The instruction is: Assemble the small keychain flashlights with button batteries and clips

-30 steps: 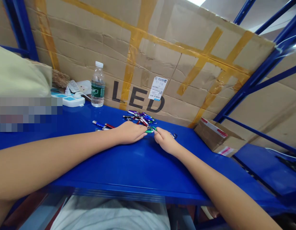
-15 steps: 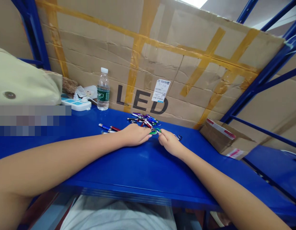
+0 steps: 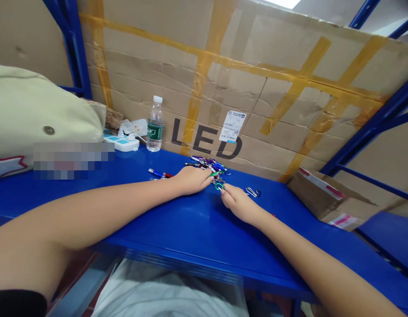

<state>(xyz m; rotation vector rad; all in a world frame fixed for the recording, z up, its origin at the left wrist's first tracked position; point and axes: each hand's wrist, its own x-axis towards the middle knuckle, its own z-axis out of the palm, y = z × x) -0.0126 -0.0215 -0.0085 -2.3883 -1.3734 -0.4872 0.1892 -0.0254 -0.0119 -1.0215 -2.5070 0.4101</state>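
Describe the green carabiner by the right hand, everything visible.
A small carabiner-style clip with a bright green, glossy finish, probably coated metal, forming an elongated loop. Its gate and any markings are too small to make out. It appears to lie low on the blue shelf, at the near edge of a heap of keychain pens and clips. It sits just beyond the fingertips of the right hand, which seem to touch it, though the contact is hard to confirm. The left hand lies close by.
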